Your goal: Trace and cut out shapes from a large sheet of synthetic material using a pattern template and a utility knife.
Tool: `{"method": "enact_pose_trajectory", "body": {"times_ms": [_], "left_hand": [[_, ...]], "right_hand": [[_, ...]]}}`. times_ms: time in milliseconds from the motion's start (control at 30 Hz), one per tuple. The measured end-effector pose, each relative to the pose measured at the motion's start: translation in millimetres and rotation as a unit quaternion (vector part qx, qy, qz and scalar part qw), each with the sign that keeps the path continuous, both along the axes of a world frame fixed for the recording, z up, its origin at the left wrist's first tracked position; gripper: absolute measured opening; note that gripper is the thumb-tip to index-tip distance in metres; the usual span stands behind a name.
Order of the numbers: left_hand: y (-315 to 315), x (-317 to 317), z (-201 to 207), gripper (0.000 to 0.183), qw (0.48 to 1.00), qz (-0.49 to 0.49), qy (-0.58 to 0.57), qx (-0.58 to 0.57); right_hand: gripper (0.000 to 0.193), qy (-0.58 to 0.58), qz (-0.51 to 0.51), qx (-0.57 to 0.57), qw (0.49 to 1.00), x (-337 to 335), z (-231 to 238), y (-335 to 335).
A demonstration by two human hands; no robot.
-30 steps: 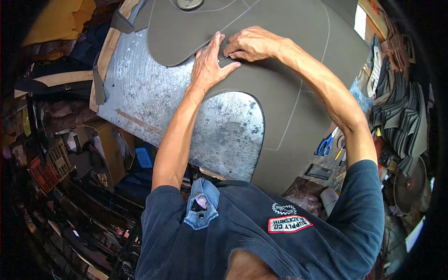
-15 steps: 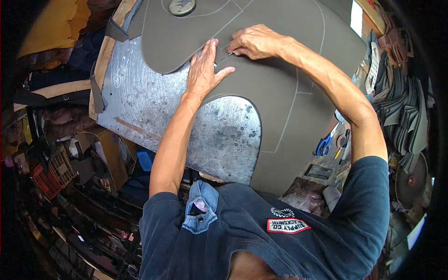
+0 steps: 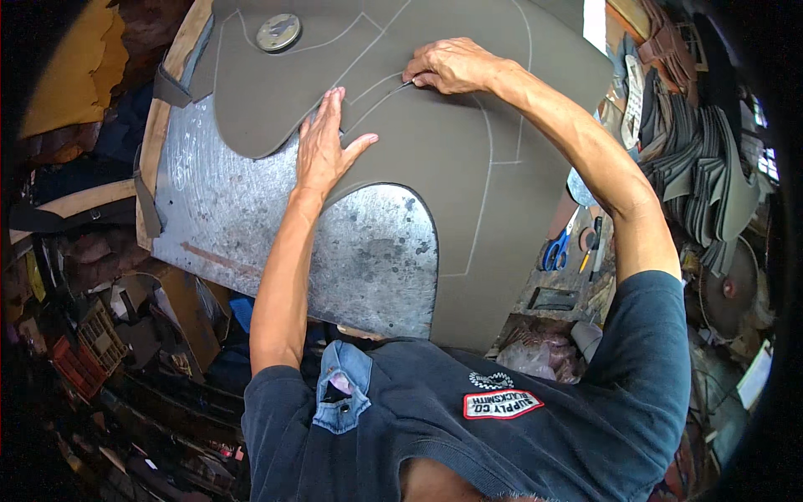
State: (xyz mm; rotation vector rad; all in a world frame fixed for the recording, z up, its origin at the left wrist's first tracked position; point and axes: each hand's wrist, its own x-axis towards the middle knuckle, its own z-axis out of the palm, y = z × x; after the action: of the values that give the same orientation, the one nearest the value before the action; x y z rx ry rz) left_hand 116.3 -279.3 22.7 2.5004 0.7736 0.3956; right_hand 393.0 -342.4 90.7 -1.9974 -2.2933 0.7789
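Note:
A large grey-green sheet (image 3: 468, 201) with pale drawn outlines is spread over a scuffed metal plate (image 3: 376, 251). My left hand (image 3: 319, 155) lies flat on the sheet, fingers stretched and thumb out, near the edge of a cut-out curve. Farther up and to the right, my right hand (image 3: 452, 65) pinches a thin tool (image 3: 408, 82) whose tip touches the sheet; most of it is hidden in my fingers, so its kind is unclear. A pale curved line runs from beside my left hand up to that tip.
A round metal disc (image 3: 278, 33) rests on the sheet's far left. On the right are blue-handled scissors (image 3: 554, 253), a yellow pencil-like tool (image 3: 585, 261) and a black tray (image 3: 554, 299). Dark cut pieces (image 3: 703, 167) hang in a stack beyond. Wooden edging (image 3: 159, 138) borders the plate's left.
The whole view has shifted, with the sheet lower and to the left. My right hand has drawn the tool farther from my left hand, and the line between them is longer.

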Motion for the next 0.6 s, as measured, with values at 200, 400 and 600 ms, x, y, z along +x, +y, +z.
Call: {"method": "enact_pose_trajectory", "body": {"times_ms": [200, 400, 600], "left_hand": [[2, 0, -4, 0.096, 1.0, -0.003, 0.001, 0.018], [2, -1, -4, 0.095, 1.0, -0.012, -0.004, 0.003], [4, -1, -9, 0.095, 1.0, -0.014, -0.003, 0.015]], "right_hand": [[0.026, 0.003, -0.054, 0.008, 0.999, 16, -3, -16], [0.027, -0.014, -0.098, 0.013, 0.995, 25, -5, -35], [0.027, -0.02, -0.142, 0.03, 0.989, 29, -14, -61]]}}
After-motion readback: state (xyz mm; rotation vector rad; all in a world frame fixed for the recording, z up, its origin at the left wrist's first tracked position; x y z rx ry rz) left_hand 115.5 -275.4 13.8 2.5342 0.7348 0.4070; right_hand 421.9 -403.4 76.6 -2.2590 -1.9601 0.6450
